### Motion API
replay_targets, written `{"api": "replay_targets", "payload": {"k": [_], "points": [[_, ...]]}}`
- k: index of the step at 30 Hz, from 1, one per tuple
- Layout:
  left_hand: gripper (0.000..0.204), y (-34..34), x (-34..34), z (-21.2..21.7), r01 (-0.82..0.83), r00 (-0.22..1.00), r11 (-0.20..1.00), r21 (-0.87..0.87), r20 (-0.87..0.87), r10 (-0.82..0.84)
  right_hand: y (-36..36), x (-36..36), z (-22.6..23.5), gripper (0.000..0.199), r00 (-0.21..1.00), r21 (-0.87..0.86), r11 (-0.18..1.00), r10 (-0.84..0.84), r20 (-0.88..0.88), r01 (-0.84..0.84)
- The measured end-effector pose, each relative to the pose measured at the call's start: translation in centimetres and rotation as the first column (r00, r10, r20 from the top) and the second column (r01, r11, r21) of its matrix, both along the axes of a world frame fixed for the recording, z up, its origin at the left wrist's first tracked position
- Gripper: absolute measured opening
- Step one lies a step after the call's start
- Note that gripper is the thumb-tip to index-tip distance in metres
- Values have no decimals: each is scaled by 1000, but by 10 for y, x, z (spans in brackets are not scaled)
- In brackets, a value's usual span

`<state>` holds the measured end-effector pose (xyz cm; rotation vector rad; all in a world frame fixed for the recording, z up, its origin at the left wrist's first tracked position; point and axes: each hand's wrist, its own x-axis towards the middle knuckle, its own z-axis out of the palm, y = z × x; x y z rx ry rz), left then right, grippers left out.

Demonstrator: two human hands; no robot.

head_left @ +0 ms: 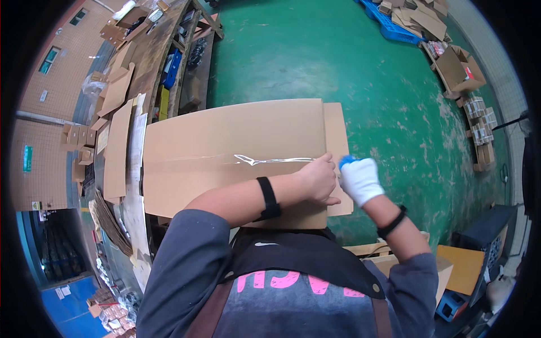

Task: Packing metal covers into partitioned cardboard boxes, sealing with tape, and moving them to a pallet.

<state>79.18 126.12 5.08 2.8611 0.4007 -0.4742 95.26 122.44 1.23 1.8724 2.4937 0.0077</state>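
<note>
A long brown cardboard box [225, 129] lies in front of me, with a flap [336, 129] sticking out at its right end. A shiny strip of clear tape [270, 161] runs lengthwise along its top, wrinkled near the middle. My bare left hand [318, 179] rests on the right end of the box, fingers apart and thumb stretched over the edge. Just right of the flap, my right hand [360, 179] in a white glove is closed around a small blue object [348, 161]. The glove hides most of that object, so its kind does not show.
A long wooden workbench [141, 67] with flattened cardboard [118, 158] runs along the left. Beyond the box stretches a green floor [270, 56]. A blue pallet [389, 25] with cardboard and an open carton [459, 67] stand far right. Another carton [445, 276] is at my right.
</note>
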Motion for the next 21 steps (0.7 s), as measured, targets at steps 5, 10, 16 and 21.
{"api": "replay_targets", "payload": {"k": [5,10,16,21], "points": [[69,-9,26,17,-14,933,999,38,-359,27,-20,1,-77,25,965,-528,808,-229,128,262],[49,-34,32,-22,88,987,957,-276,-105,-121,-13,35,-70,51,582,-433,652,-755,-302,622],[55,29,-148,38,-739,561,671,61,608,562,-38,31,-7,43,151,-436,537,-737,-659,722],[70,44,-188,4,-524,753,767,371,622,213,-29,15,-12,43,72,-421,558,-658,-749,715]]}}
